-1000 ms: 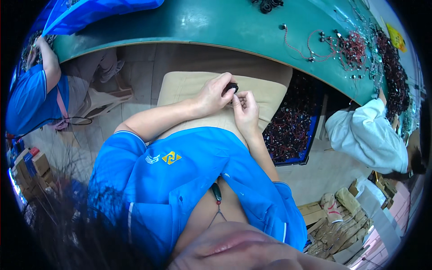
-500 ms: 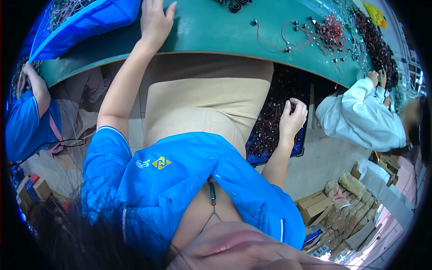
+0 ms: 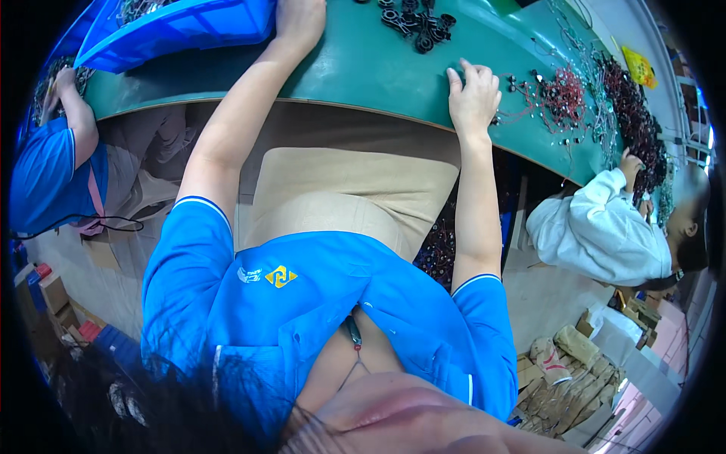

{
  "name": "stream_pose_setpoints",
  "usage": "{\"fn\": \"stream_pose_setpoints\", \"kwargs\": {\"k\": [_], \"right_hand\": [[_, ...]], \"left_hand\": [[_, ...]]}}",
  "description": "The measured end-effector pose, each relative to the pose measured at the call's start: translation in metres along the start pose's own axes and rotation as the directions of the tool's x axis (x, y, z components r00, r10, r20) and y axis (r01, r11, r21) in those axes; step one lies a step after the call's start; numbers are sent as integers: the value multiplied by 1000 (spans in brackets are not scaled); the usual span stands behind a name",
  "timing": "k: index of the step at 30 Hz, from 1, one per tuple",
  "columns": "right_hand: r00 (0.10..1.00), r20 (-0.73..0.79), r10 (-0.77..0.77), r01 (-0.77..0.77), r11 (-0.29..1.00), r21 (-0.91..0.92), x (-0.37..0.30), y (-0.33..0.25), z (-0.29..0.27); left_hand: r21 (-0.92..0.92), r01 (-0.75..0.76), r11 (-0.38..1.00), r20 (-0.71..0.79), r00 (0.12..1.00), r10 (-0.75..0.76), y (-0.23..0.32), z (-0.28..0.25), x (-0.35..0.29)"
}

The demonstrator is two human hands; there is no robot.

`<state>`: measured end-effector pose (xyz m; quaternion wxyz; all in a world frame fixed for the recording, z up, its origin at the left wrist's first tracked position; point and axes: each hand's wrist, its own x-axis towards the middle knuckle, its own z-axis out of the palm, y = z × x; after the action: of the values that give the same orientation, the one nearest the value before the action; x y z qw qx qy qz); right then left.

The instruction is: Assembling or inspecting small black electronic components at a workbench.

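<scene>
Clock directions from picture centre. 10–11 o'clock: blue moulded-plastic bin [image 3: 181,36] holding tangled thin wires [image 3: 144,7]; probably stiff, smooth; take by the rim. 11:30: left hand [image 3: 300,26] just beside the bin's right end; fingertips cut off by frame, grip and contact cannot be told. 12:30: pile of black ring-shaped parts [image 3: 425,30] on green tabletop [image 3: 370,79]; probably light, hard; lift by a ring's edge. 1–2: right hand [image 3: 475,98] at the tabletop, thumb and fingers apart, nothing seen between. 2 o'clock: tangle of thin red wires [image 3: 563,97] with small dark ends; probably light, limp, snag-prone; pinch near an end, no tugging.
</scene>
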<state>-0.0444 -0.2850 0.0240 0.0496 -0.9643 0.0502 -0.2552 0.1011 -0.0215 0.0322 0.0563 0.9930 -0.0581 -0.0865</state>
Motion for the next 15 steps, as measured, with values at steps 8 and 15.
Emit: {"fn": "stream_pose_setpoints", "kwargs": {"k": [8,15], "right_hand": [[993,75,92,-99,991,90,-2,-10,0],[928,282,245,-373,586,719,-16,-42,-52]], "left_hand": [[-39,-442,896,-702,650,290,-6,0,-69],[-710,-499,497,-438,865,244,17,-5,-118]]}}
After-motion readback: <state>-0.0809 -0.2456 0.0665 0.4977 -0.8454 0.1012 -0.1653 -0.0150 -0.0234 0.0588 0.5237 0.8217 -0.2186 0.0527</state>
